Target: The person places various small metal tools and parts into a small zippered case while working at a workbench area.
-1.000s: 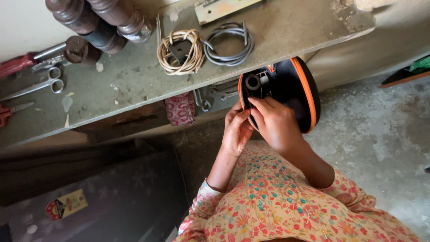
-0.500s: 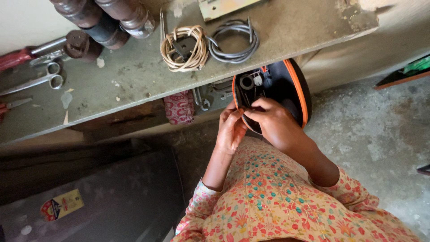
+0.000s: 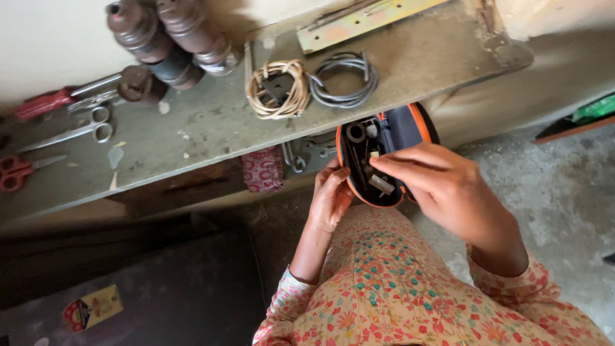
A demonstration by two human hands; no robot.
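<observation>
I hold an oval black case with an orange rim, opened and showing small black and metal parts inside. My left hand grips its lower left edge. My right hand reaches across the open case from the right, its fingertips pinched on a small pale part near the case's lower middle. The case's black lid stands behind my right hand, partly hidden.
A worn grey-green workbench runs across the top. On it lie a tan wire coil, a grey wire coil, scissors, a red-handled tool, brown ceramic insulators and a yellowish metal strip. Concrete floor is at right.
My right hand has lifted off the case's lower edge and moved right, its fingers now on a small pale part inside. The case has tilted more open toward me.
</observation>
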